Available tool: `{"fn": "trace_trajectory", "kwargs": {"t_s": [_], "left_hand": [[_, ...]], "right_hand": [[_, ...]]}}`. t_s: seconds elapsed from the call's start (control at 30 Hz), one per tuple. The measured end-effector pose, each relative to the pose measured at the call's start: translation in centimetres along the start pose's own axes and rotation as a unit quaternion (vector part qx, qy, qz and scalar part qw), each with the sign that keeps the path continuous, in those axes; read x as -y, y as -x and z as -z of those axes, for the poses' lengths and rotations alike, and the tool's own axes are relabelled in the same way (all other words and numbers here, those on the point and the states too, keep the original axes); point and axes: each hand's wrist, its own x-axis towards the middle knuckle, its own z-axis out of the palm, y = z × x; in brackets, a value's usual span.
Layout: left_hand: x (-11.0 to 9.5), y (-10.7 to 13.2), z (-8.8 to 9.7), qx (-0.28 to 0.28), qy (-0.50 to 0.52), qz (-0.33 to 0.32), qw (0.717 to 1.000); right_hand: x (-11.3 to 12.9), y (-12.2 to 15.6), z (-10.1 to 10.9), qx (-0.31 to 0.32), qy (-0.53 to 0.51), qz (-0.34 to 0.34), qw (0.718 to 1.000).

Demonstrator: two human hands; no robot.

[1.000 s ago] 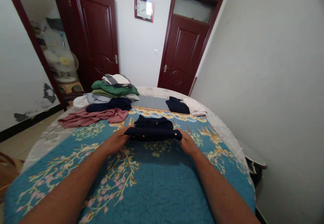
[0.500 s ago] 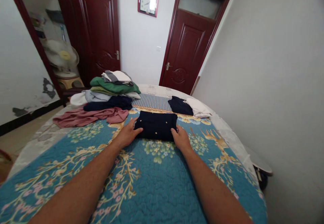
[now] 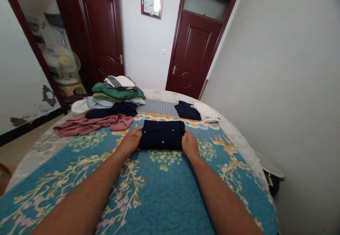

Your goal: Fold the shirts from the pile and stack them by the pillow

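A dark navy garment with small pale motifs (image 3: 162, 135), folded into a compact rectangle, lies on the flowered teal quilt (image 3: 164, 189). My left hand (image 3: 131, 140) holds its left edge, fingers partly hidden at the side and underneath. At the opposite end, my right hand (image 3: 189, 143) grips the right edge with the thumb against the side; the other fingers are mostly hidden. Both forearms reach in from the bottom of the view.
Back left, a stack of clothes includes a green garment (image 3: 117, 90) and a navy one (image 3: 111, 110). A pink garment (image 3: 92, 124) lies crumpled before it. Back right are a folded navy garment (image 3: 189, 110) and a white one (image 3: 206, 112). A wall (image 3: 287, 68) borders the right.
Both thumbs have slid from the top of the navy garment to its side edges. The garment stays folded, and the whole view has shifted slightly.
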Motion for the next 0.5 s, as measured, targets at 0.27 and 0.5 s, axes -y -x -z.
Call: {"fn": "trace_trajectory", "kwargs": {"t_s": [0.27,0.5], "left_hand": [[0.1,0.1,0.4,0.018,-0.009,-0.017,1.0],[0.5,-0.3,0.4,0.019,-0.01,-0.018,1.0]], "right_hand": [[0.4,0.5,1.3,-0.078,-0.046,0.151,0.984],[0.3,0.1,-0.5,0.025,-0.029,0.218,0.975]]}}
